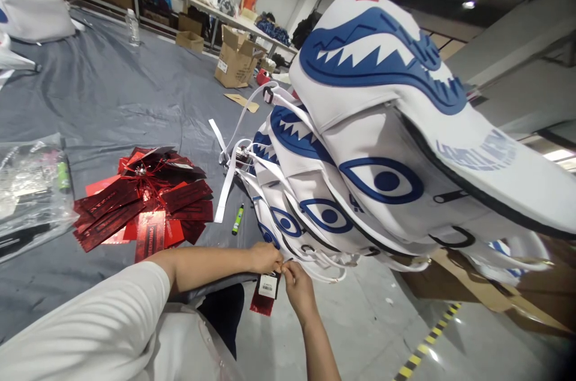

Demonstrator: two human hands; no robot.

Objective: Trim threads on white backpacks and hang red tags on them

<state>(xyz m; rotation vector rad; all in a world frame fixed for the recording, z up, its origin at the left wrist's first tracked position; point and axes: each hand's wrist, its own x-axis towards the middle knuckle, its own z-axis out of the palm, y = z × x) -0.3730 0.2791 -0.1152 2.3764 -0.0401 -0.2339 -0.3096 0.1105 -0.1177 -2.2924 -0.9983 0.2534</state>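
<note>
A: Item one, far left?

B: Clear crinkled plastic bag of dark goods [31, 189], lying on the grey fabric floor sheet [112, 99]. Right of it, a fanned heap of glossy red card hang tags [144, 207]. Then a small green marker pen [237, 219], near the loose white straps.

A: The hands?

B: Left hand [265, 258] closed in a pinch at the tag's string. Right hand [297, 285] likewise pinched, touching the left at the fingertips. Between them hangs one red hang tag with a white barcode sticker [267, 288], long axis pointing down.

A: And where does it sit against the bags?

B: Just at the near lower edge of the stack of white padded backpacks with blue shark-mouth and eye prints [373, 147]. The stack rises up and to the right of both hands; the right hand is the nearer to it.

A: Far end?

B: Brown cardboard boxes [236, 60], and a person in orange at a long table.
</note>
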